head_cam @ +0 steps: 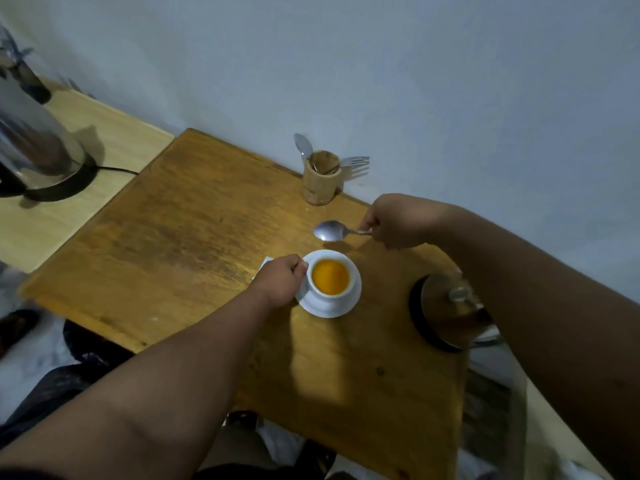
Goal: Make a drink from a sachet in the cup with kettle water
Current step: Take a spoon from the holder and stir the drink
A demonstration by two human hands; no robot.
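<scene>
Where the wooden table (194,237) lies nearest the viewer, 2 bare forearms are seen reaching across it.

Item 1: white cup (330,278), filled with an orange drink (330,276), is set on a white saucer (329,306) near the middle of the table. The left hand (282,280) is closed against the cup's left side, at the handle; the handle itself is hidden by the fingers.

Item 2: a white scrap (266,263), possibly the sachet, is partly covered by the left hand, just beside the saucer.

Item 3: a round metal lid with a knob (450,313) is placed on a dark base at the table's right edge, partly behind the right forearm.

Item 4: metal spoon (330,231) is pinched by its handle in the right hand (398,221), bowl pointing left, just beyond the cup and apart from it.

Item 5: bamboo holder (320,178), containing 1 spoon and 1 fork, is stood at the far edge by the wall.

Item 6: steel electric kettle (31,140) is seated on its black base on a paler surface, far left, well apart from the cup.
</scene>
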